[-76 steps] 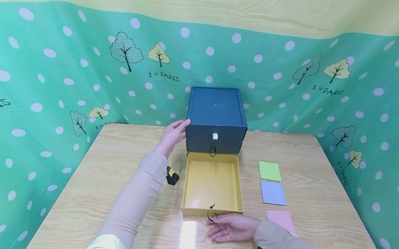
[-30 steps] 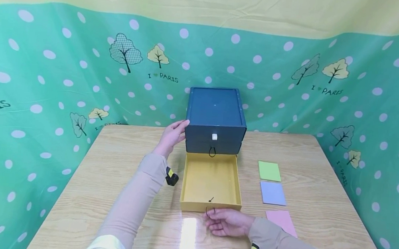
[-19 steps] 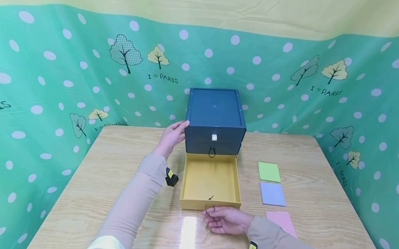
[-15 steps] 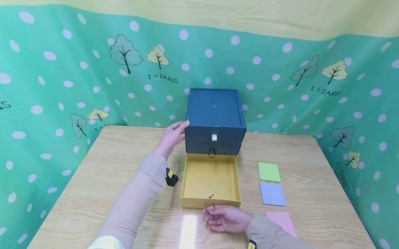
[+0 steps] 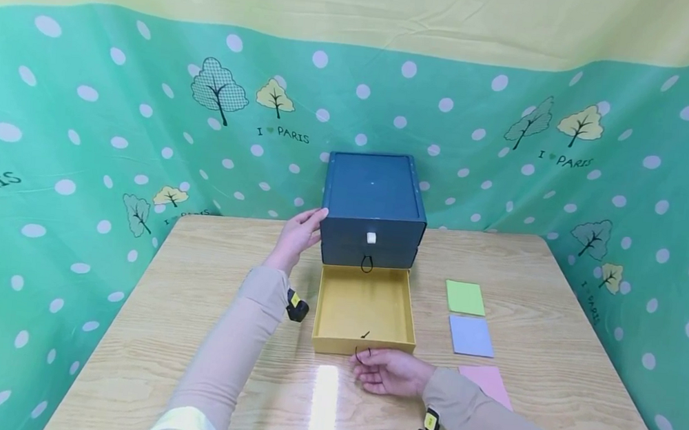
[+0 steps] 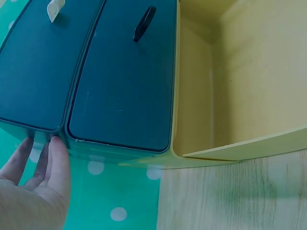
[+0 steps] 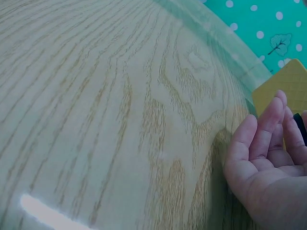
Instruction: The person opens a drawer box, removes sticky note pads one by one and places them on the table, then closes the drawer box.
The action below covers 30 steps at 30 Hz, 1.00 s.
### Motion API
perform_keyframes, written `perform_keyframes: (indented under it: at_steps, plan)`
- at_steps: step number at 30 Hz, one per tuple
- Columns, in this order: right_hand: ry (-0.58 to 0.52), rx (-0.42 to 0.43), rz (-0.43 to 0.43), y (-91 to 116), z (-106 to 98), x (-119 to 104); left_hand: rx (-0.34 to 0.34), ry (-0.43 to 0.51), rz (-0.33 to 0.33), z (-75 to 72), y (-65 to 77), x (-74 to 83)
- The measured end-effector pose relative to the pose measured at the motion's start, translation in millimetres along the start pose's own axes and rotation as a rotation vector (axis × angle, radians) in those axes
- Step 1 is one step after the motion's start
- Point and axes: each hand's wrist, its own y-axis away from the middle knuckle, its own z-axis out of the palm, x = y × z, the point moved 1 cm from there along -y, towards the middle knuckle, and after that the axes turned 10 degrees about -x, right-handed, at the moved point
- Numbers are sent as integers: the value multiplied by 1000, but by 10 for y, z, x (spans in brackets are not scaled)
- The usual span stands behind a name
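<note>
A dark blue drawer cabinet (image 5: 373,187) stands at the back of the table, with a white knob (image 5: 371,237) on its upper front and a black cord loop (image 5: 367,263) below. Its yellow bottom drawer (image 5: 367,304) is pulled out and holds nothing. My left hand (image 5: 299,233) rests on the cabinet's left side near the front corner, fingers fairly straight; the left wrist view shows the fingertips touching the side. My right hand (image 5: 390,372) is at the drawer's front, thumb and fingers at its black cord pull (image 5: 356,356), which they appear to pinch. The right wrist view shows its fingers half bent.
Right of the drawer lie a green paper square (image 5: 465,297), a blue one (image 5: 471,336) and a pink one (image 5: 486,384), partly behind my right sleeve. A green dotted curtain (image 5: 200,159) hangs behind and beside the wooden table (image 5: 173,309).
The yellow drawer has slid a little inward toward the cabinet, and my right hand has moved forward with it. My left hand stays at the cabinet's side.
</note>
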Motion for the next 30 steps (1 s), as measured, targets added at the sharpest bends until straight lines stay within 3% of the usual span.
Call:
perform_keyframes:
  at_steps: [20, 30]
  plan:
    - [-2, 68, -21, -72, -49, -54, 5, 8, 1, 0, 1, -1]
    - [-4, 46, -27, -129, -95, -68, 6, 24, 7, 3, -22, -4]
